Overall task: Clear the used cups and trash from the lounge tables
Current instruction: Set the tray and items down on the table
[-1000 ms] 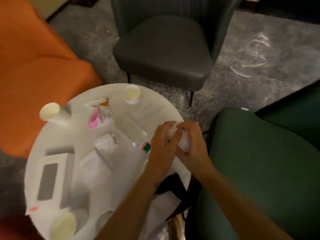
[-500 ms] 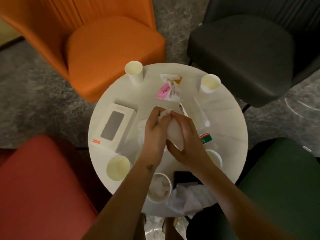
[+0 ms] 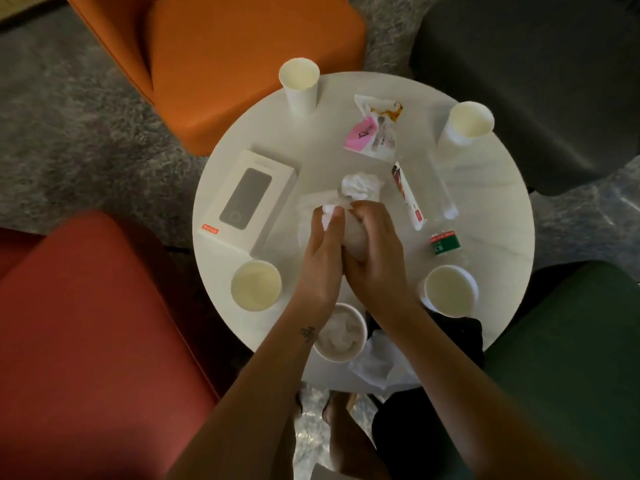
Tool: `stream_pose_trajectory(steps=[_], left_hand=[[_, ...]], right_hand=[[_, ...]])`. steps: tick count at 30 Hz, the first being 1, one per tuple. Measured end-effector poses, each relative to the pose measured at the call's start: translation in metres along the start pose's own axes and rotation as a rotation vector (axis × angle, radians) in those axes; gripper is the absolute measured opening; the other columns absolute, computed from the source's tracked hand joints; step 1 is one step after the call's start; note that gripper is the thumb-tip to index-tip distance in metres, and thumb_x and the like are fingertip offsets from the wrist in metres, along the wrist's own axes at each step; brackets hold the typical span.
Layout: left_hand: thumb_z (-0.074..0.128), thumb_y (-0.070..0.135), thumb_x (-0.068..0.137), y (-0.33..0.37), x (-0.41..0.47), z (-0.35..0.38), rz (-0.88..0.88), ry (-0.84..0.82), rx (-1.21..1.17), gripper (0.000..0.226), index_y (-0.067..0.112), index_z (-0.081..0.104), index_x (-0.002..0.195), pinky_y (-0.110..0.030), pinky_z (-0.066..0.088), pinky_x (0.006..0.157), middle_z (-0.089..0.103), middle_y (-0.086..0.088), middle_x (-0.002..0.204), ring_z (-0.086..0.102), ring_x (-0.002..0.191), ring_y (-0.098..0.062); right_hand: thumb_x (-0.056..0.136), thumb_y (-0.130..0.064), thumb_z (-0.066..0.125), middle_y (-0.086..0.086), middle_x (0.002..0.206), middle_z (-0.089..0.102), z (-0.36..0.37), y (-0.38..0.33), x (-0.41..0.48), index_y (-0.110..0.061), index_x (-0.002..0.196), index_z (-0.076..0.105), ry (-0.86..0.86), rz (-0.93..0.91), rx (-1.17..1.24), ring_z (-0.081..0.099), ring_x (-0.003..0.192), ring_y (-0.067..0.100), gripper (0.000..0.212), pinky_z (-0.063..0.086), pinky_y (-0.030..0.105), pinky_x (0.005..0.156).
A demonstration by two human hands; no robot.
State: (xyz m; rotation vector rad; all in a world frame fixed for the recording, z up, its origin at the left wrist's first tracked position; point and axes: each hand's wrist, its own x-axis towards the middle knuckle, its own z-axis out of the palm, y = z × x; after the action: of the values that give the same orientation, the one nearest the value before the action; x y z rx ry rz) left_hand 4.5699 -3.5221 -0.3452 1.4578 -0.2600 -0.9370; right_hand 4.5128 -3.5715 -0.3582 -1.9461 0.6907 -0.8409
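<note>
Over the middle of the round white table [image 3: 498, 188], my left hand [image 3: 322, 258] and my right hand [image 3: 374, 251] together grip a white paper cup [image 3: 353, 233] tipped on its side. A crumpled white tissue [image 3: 362, 185] lies just beyond my fingertips. Several empty paper cups stand around the rim: far left [image 3: 299, 83], far right [image 3: 467, 123], near left [image 3: 256, 285], near right [image 3: 450, 291]. A cup stuffed with tissue [image 3: 341, 334] stands below my wrists. Torn wrappers [image 3: 375, 128], a sachet [image 3: 407, 195] and a clear plastic bottle [image 3: 443, 216] with a green label lie at the right.
A white phone box [image 3: 249, 199] lies on the table's left. A white plastic bag [image 3: 381, 365] and something black hang at the near edge. Four chairs ring the table: orange [image 3: 242, 57], dark grey [image 3: 533, 74], red [image 3: 86, 334], green [image 3: 568, 358].
The view swung from the table's right side to directly above it. Both hands, still clasped on the white cup, moved from the table's right edge to over its centre.
</note>
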Motion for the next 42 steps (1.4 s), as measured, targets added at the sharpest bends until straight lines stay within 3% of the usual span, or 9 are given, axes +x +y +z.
stream_pose_trajectory(steps=[4, 10, 13, 20, 22, 26, 32, 36, 42], left_hand=[[0.034, 0.037, 0.097, -0.002, -0.004, -0.011, 0.042, 0.034, 0.11, 0.026, 0.02, 0.054, 0.101, -0.009, 0.048, 0.067, 0.062, 0.004, 0.092, 0.063, 0.083, 0.0], [0.04, 0.035, 0.096, -0.001, -0.015, -0.038, -0.091, 0.108, 0.08, 0.023, 0.027, 0.056, 0.081, -0.013, 0.045, 0.047, 0.062, 0.009, 0.073, 0.062, 0.061, -0.001], [0.037, 0.034, 0.096, -0.008, -0.024, -0.052, -0.124, 0.063, 0.216, 0.028, 0.024, 0.056, 0.079, -0.015, 0.036, 0.036, 0.059, 0.003, 0.065, 0.053, 0.045, -0.004], [0.04, 0.028, 0.095, -0.019, -0.049, -0.062, -0.123, -0.034, 0.178, 0.037, 0.013, 0.051, 0.063, -0.018, 0.034, 0.036, 0.052, -0.002, 0.05, 0.044, 0.037, -0.008], [0.039, 0.032, 0.095, -0.021, -0.054, -0.064, -0.102, -0.072, 0.21, 0.034, 0.02, 0.053, 0.066, -0.02, 0.04, 0.045, 0.056, 0.008, 0.052, 0.05, 0.046, -0.004], [0.034, 0.028, 0.081, -0.026, -0.058, -0.079, 0.17, -0.166, 0.459, 0.034, 0.023, 0.06, 0.103, -0.022, 0.04, 0.08, 0.054, 0.004, 0.103, 0.05, 0.092, -0.009], [0.065, 0.022, 0.072, -0.055, -0.065, -0.095, 0.252, -0.352, 0.963, 0.076, 0.02, 0.028, 0.139, -0.037, 0.034, 0.098, 0.033, -0.002, 0.137, 0.034, 0.125, -0.024], [0.074, 0.033, 0.071, -0.075, -0.067, -0.093, 0.297, -0.392, 1.028, 0.094, 0.02, 0.017, 0.145, -0.037, 0.035, 0.097, 0.031, -0.002, 0.143, 0.034, 0.127, -0.022], [0.072, 0.024, 0.076, -0.081, -0.056, -0.084, 0.357, -0.319, 0.96, 0.073, 0.011, 0.035, 0.138, -0.038, 0.04, 0.1, 0.046, -0.008, 0.135, 0.046, 0.121, -0.025]], right_hand=[[0.08, -0.014, 0.065, -0.006, 0.101, 0.044, 0.004, -0.005, -0.014, 0.0, 0.11, 0.048, -0.076, 0.033, -0.02, 0.045, 0.093, -0.015, 0.037, 0.037, 0.0, 0.077], [0.079, -0.029, 0.06, 0.011, 0.119, 0.051, 0.006, -0.013, -0.039, 0.002, 0.12, 0.048, -0.234, -0.074, -0.174, 0.044, 0.109, 0.013, 0.052, 0.039, 0.017, 0.091], [0.078, -0.014, 0.068, -0.006, 0.105, 0.053, 0.014, -0.018, -0.053, -0.001, 0.114, 0.049, -0.148, 0.03, -0.095, 0.048, 0.092, 0.002, 0.043, 0.04, 0.006, 0.08], [0.064, 0.019, 0.065, 0.012, 0.087, 0.064, 0.026, -0.029, -0.087, 0.001, 0.091, 0.061, 0.037, -0.022, -0.276, 0.051, 0.082, 0.006, 0.033, 0.037, 0.0, 0.072], [0.068, 0.014, 0.06, 0.01, 0.083, 0.064, 0.022, -0.032, -0.093, -0.001, 0.087, 0.062, 0.064, -0.016, -0.279, 0.052, 0.079, 0.007, 0.024, 0.037, 0.0, 0.071], [0.067, 0.008, 0.053, 0.009, 0.081, 0.063, 0.004, -0.03, -0.099, -0.002, 0.082, 0.061, 0.141, 0.011, -0.33, 0.051, 0.077, 0.006, 0.02, 0.036, 0.003, 0.07], [0.055, 0.019, 0.064, 0.015, 0.081, 0.063, -0.001, -0.013, -0.115, 0.001, 0.077, 0.061, -0.103, 0.01, -0.599, 0.06, 0.067, 0.029, 0.029, 0.039, 0.019, 0.061], [0.06, 0.017, 0.068, 0.017, 0.084, 0.064, 0.005, -0.013, -0.114, 0.004, 0.078, 0.062, -0.264, 0.041, -0.586, 0.06, 0.066, 0.032, 0.023, 0.051, 0.032, 0.052], [0.083, -0.017, 0.035, 0.013, 0.101, 0.067, 0.004, -0.02, -0.116, -0.002, 0.098, 0.066, -0.491, 0.071, -0.669, 0.06, 0.093, 0.031, 0.037, 0.047, 0.036, 0.08]])
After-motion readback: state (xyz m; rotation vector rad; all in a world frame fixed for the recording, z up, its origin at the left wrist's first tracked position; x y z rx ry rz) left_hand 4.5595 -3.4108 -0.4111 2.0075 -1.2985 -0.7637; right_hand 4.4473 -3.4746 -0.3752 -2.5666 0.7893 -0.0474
